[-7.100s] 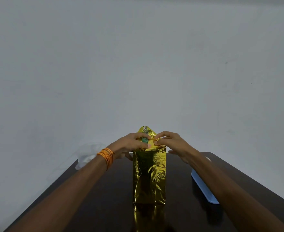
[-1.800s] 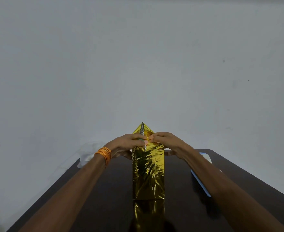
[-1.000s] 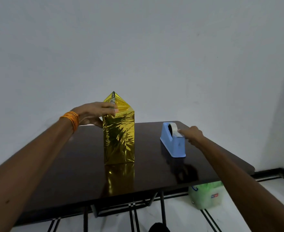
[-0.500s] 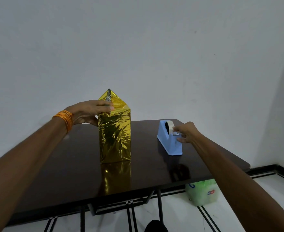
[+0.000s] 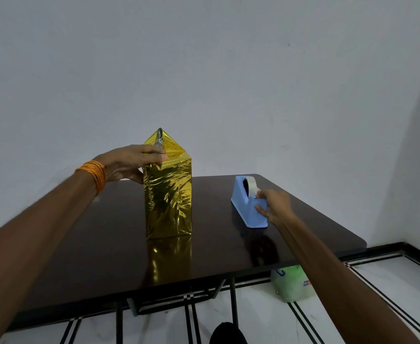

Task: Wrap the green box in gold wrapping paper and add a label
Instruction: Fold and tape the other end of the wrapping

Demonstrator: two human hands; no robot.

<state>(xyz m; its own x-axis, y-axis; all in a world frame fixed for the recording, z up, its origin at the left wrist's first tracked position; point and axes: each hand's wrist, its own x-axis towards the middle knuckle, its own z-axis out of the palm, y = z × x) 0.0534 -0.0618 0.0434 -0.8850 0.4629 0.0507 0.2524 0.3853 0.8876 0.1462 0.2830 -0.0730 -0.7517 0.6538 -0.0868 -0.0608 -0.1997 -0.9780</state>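
Table (image 5: 100, 244): dark, glossy, mirrors the parcel.

Wrapped box (image 5: 168, 202): stands upright near the table's middle, left of the tape gear. The gold wrapping paper (image 5: 169, 184) covers every face that shows, with no green visible. Top end is gathered into a peaked flap (image 5: 160, 139) standing up unsealed, which is likely why one hand is on it.

Tape dispenser (image 5: 247, 209): blue, right of the box and well apart from it, with its roll (image 5: 250, 186) at the far end.

Left hand (image 5: 129, 162): fingers lie straight across the top fold, pressing it flat, and the thumb braces the box's left face. My read is that it pins the folds so they don't spring open. Orange thread band (image 5: 92, 175) on the wrist.

Right hand (image 5: 274, 206): curled over the dispenser's near end, a fingertip on the tape strip and the thumb on the side. Probably fetching a piece to seal the peak.

No label in view. Under the table's right edge is a pale green bag (image 5: 290, 284) on the floor.
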